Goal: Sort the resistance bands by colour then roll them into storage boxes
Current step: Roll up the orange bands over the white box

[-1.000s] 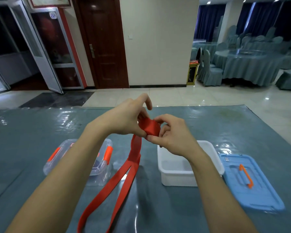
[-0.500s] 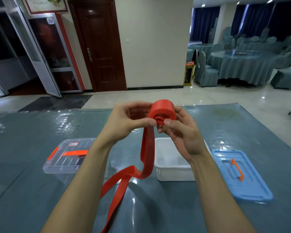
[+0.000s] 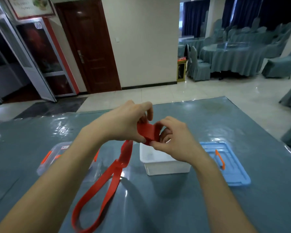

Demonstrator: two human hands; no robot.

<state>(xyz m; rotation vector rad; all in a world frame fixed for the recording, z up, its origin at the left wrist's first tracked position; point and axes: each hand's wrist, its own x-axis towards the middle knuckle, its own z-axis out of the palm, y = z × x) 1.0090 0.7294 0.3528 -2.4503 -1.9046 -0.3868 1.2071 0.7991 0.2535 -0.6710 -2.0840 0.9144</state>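
Note:
A red resistance band is partly wound into a roll that I hold in the air above the table. My left hand pinches the roll from the left, and my right hand grips it from the right and below. The loose end hangs down from the roll and lies as a long loop on the table toward me. Right under my right hand stands an open white storage box. A clear storage box with orange clips sits to the left, partly hidden by my left forearm.
A blue lid with an orange handle lies flat to the right of the white box. The table is covered by a glossy blue-grey cloth. Beyond it are a tiled floor, a dark wooden door and covered banquet tables and chairs.
The roll was lifted and turned upright between my fingers half a second ago, then lowered again. More band is wound on, so the loose loop on the table is shorter.

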